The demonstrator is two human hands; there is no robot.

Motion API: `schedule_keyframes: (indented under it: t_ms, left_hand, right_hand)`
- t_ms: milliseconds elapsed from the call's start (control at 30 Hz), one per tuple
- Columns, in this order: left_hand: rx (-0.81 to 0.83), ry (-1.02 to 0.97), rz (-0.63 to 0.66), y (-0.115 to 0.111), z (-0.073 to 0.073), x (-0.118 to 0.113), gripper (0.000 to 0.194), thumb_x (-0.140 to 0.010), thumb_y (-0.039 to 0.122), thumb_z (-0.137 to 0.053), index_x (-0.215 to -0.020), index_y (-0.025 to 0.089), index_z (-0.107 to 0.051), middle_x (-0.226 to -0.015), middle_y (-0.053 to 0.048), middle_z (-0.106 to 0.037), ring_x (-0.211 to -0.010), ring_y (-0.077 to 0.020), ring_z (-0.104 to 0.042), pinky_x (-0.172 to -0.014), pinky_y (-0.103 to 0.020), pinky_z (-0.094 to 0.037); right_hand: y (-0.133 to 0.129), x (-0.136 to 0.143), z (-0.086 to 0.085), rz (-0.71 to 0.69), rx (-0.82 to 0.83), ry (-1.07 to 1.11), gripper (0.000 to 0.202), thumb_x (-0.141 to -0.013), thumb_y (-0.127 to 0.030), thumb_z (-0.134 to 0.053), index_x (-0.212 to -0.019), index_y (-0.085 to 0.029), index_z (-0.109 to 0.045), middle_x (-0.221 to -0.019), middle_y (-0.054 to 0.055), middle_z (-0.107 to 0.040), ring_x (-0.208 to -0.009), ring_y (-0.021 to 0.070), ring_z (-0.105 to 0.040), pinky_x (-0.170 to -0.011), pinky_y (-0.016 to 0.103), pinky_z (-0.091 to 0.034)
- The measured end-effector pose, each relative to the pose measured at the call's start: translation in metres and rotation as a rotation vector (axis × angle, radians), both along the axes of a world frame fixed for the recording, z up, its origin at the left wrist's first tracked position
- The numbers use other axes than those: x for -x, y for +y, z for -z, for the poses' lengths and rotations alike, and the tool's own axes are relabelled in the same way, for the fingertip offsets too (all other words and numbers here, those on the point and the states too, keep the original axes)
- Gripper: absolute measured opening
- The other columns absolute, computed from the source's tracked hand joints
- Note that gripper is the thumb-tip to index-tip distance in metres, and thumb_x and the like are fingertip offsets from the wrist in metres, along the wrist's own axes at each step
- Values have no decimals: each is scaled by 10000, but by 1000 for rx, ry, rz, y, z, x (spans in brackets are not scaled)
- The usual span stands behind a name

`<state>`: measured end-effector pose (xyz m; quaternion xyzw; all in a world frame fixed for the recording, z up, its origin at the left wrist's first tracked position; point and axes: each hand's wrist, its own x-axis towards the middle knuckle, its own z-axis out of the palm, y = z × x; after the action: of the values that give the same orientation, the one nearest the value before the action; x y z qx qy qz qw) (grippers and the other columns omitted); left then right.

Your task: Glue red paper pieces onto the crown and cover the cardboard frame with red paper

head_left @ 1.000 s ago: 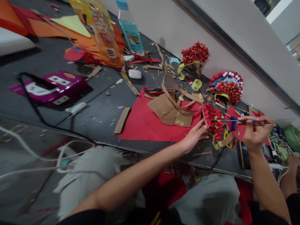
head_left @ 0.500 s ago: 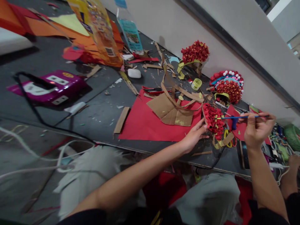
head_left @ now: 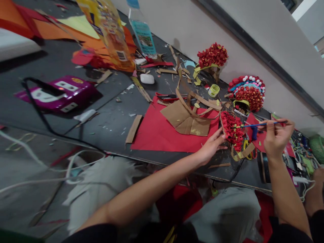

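**Over the table, a ruffled red piece**

Your left hand grips its left edge; your right hand, farther off to its right, pinches a slim blue brush, its length pointing leftward to the ruffles.

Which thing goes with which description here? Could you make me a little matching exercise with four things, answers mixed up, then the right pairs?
Things
1. Right hand
2. Folded cardboard
3. Left hand
4. Purple socket block

Descriptions
A. Lies on the red sheet
B. Sits toward the left of the dark table
C. Holds the slim blue stick
D. Has its fingers at the edge of the red ruffled piece

Right pairs: 1-C, 2-A, 3-D, 4-B
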<state>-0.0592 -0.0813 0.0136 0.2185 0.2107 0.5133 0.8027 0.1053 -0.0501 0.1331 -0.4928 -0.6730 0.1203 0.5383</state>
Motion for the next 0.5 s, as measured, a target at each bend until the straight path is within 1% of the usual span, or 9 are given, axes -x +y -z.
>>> schedule_keyframes:
  t_ms: [100,267,400,500]
  left_hand:
    - [2,3,0,0,0,0,617,-808,369,-679,-1384,289,-474,-1309,-63,-571,-966,-167,-581,-756,-260,-499]
    - [9,6,-2,-1,0,0,602,-821,362,-667,-1385,284,-471,-1295,-62,-577,-979,-170,-579,-770,-265,-498]
    - [20,7,-4,-1,-1,0,622,-811,361,-677,-1390,283,-463,-1304,-64,-568,-980,-175,-575,-771,-273,-499]
    - [27,5,-4,-2,-2,0,594,-807,347,-676,-1366,279,-487,-1288,-65,-574,-969,-173,-576,-762,-268,-500]
  right_hand:
    - [-3,3,-2,-5,-14,13,347,-847,-451,-624,-906,-256,-343,-687,-72,-687,-530,122,-662,-536,254,-546]
    - [-5,3,2,-59,14,-22,334,-847,-442,-627,-907,-252,-358,-684,-64,-689,-521,114,-653,-519,237,-528]
    - [1,-6,4,-27,19,-6,330,-851,-440,-620,-920,-252,-357,-690,-57,-691,-522,112,-648,-530,235,-522]
    - [11,-17,6,-20,99,28,359,-829,-465,-636,-934,-251,-368,-671,-55,-684,-512,116,-635,-523,240,-512]
